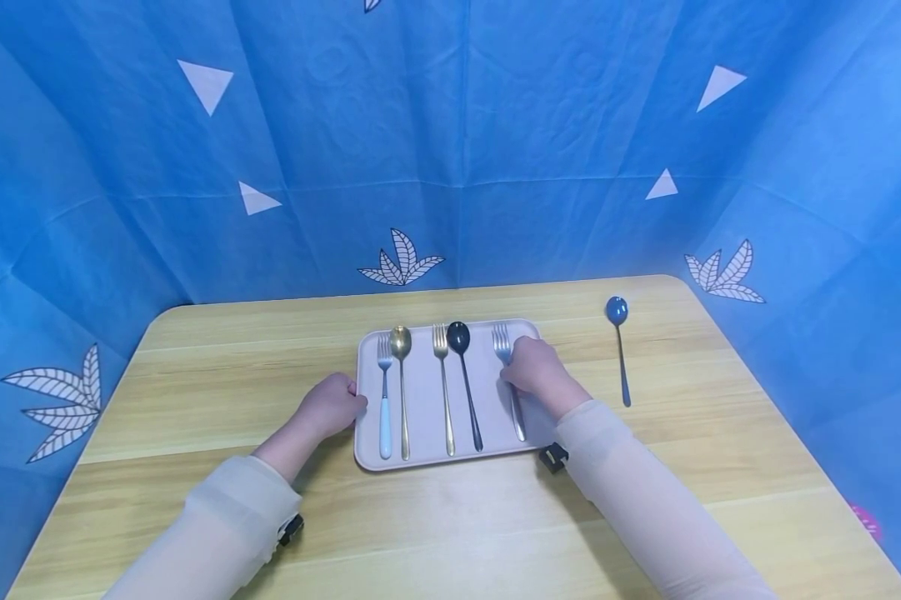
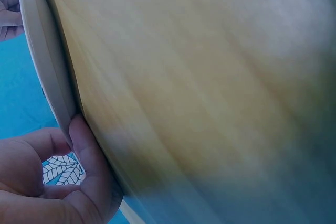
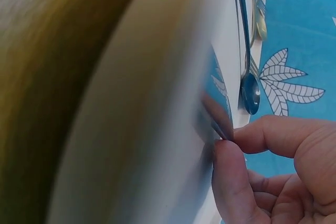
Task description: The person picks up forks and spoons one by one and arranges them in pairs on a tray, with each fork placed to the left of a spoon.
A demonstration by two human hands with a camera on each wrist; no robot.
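A pale tray (image 1: 423, 400) lies on the table with cutlery laid side by side on it. My left hand (image 1: 328, 407) grips its left edge; in the left wrist view the thumb and a finger close round the tray's rim (image 2: 46, 51). With thumb and forefinger, my right hand (image 1: 538, 367) pinches a silver fork (image 1: 502, 340) at the tray's right end, its tines pointing away from me. To the left lie a black spoon (image 1: 459, 337), a gold fork (image 1: 441, 343), a gold spoon (image 1: 401, 343) and a fork with a light blue handle (image 1: 385, 425).
A dark spoon (image 1: 618, 312) lies on the wooden table (image 1: 450, 533), right of the tray. A blue curtain (image 1: 450, 125) with leaf and triangle prints hangs behind the table and along both sides. A small black device (image 1: 553, 457) sits under my right cuff.
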